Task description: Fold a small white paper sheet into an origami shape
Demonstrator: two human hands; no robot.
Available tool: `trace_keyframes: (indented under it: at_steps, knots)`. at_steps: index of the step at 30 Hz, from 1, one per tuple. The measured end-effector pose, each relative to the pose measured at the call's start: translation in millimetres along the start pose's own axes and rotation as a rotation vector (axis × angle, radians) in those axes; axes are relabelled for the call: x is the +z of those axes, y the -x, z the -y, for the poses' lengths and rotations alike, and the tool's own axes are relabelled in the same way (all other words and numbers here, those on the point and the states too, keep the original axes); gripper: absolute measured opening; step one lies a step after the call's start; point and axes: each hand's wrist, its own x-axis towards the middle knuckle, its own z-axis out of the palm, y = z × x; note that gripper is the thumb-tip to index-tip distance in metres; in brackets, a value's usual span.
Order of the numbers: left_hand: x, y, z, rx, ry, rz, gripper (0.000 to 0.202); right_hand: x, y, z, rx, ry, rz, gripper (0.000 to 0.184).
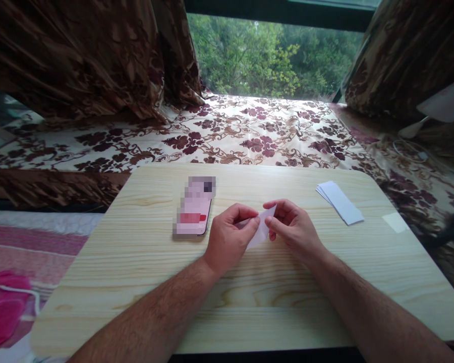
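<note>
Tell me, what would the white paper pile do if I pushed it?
The pile would probably slide apart, since it fans out at one end. It looks thin, so it's likely light. It lies flat on the table, so it probably won't roll or tip.

Matt paper sheet, smooth wood-grained tabletop, glossy cloth curtain

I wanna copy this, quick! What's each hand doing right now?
Left hand: closed, holding a thin white piece of paper with a pointed corner.
Right hand: curled at the paper's right edge; whether it grips cannot be told.
</note>
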Motion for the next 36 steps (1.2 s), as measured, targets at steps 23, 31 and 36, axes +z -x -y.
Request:
trace_keyframes:
  at_steps: [23,31,36]
  knots:
    - [2.3,2.8,2.0,0.059,-0.06,0.019,0.017,-0.6,-0.2,0.3,-0.034,-0.003,-0.004,0.028]
    - [-38.7,-18.4,-26.0,0.299,-0.728,-0.348,0.055,-3.0,-1.1,-1.1,-0.041,-0.001,-0.014,0.027]
    - [-88.8,-31.9,-31.7,-0.082,-1.181,-0.291,0.099,-4.8,-2.2,-1.5,-0.051,-0.009,-0.026,0.028]
